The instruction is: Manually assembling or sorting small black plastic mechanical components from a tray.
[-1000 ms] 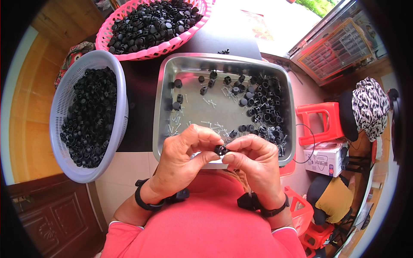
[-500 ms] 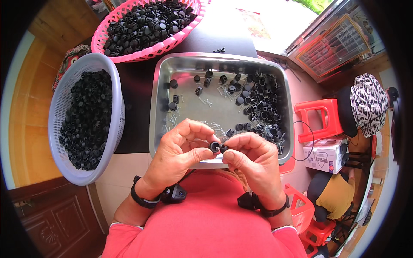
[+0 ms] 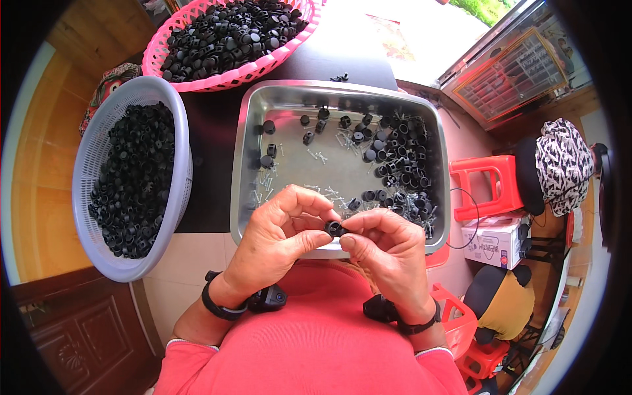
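Note:
Over the near edge of a steel tray (image 3: 322,174), my two hands meet. My left hand (image 3: 273,227) pinches a small round black plastic cap (image 3: 331,228) between thumb and forefinger. From the other side, my right hand (image 3: 388,243) grips a smaller black plastic piece against it; fingertips partly cover this piece. Loose black caps (image 3: 403,155) crowd the tray's right side, with a few along its far and left sides. Thin silvery screws (image 3: 317,156) lie scattered among them.
A pink basket (image 3: 247,72) heaped with black parts stands at the back left. Left of the tray is a pale purple basket (image 3: 172,220), also full of black parts. Red stools (image 3: 486,183) and a white box (image 3: 490,243) are on the right.
The two black pieces, slightly apart before, are now pressed together as my right fingers have moved a little left. The view has shifted slightly.

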The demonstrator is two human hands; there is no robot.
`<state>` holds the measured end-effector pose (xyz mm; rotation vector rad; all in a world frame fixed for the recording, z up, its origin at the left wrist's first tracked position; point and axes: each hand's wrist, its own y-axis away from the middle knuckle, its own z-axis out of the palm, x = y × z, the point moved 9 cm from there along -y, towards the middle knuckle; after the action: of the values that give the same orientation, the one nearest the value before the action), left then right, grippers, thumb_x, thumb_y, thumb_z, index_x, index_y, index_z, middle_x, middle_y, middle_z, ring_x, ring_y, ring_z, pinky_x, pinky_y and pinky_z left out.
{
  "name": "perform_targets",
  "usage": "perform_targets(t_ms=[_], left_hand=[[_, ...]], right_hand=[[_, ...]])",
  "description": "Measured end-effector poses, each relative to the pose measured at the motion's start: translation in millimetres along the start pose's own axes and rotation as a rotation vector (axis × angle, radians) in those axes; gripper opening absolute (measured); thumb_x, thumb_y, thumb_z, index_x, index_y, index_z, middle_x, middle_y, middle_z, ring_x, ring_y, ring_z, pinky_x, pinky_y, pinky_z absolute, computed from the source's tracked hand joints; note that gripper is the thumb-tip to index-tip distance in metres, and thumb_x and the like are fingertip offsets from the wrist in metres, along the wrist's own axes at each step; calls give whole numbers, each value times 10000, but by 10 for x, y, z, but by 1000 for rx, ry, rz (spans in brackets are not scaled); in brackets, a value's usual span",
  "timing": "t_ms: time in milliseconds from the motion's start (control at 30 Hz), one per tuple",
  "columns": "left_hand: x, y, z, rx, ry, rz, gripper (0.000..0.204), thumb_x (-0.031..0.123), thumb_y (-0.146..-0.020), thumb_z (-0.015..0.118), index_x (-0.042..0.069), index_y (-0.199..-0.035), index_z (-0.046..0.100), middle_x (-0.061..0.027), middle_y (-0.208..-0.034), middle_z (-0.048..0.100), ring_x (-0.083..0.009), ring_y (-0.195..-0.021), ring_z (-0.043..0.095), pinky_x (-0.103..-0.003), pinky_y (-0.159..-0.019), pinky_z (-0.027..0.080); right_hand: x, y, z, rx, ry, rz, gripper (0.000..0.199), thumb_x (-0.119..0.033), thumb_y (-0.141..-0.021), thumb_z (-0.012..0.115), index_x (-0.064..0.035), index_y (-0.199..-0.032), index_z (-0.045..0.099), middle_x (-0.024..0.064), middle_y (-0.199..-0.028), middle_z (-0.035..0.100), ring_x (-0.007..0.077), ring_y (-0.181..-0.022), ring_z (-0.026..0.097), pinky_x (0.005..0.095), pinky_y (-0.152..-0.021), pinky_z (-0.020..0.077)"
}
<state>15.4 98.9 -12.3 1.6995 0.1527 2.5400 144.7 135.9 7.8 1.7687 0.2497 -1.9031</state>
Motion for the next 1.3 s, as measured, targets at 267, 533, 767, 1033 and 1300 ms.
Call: perform_targets(t_ms=[267,533,767,1033,1300], left_hand=[[202,39,25,57,-301,219,324,-142,-759,645,1,-1038,562,-89,-969,643,-162,-914,655,-281,-793,544],[314,62,52,62,-452,407,339,-125,-714,691,3,-1010,586,-86,-934,663,-200,-864,685,-291,-750,555],[274,56,20,60,-369,403,336,-100,-722,704,18,-1012,582,-94,-927,663,-192,-844,683,-280,-733,552],[323,60,71,-7,-462,386,303,-62,-747,717,4,-1005,572,-103,-918,659,-178,-882,659,-273,-767,527],[326,69,91,-38,-481,424,296,-33,-747,727,12,-1002,583,-107,-881,676,-171,-803,667,-269,-702,537]], right_hand=[[144,-58,-31,-75,-139,128,92,76,-804,660,23,-879,650,23,-855,635,30,-713,559,166,-543,441],[159,-104,12,-140,-285,142,125,71,-783,693,22,-889,648,73,-924,663,85,-793,622,214,-626,540],[160,-91,42,-165,-359,232,142,78,-780,691,27,-901,636,79,-903,668,118,-802,647,255,-689,570],[100,-84,13,-179,-262,207,133,107,-775,671,27,-870,625,82,-869,661,126,-800,651,253,-711,567],[119,-89,39,-252,-214,243,115,100,-775,676,28,-840,614,67,-807,649,112,-737,633,231,-652,547]])
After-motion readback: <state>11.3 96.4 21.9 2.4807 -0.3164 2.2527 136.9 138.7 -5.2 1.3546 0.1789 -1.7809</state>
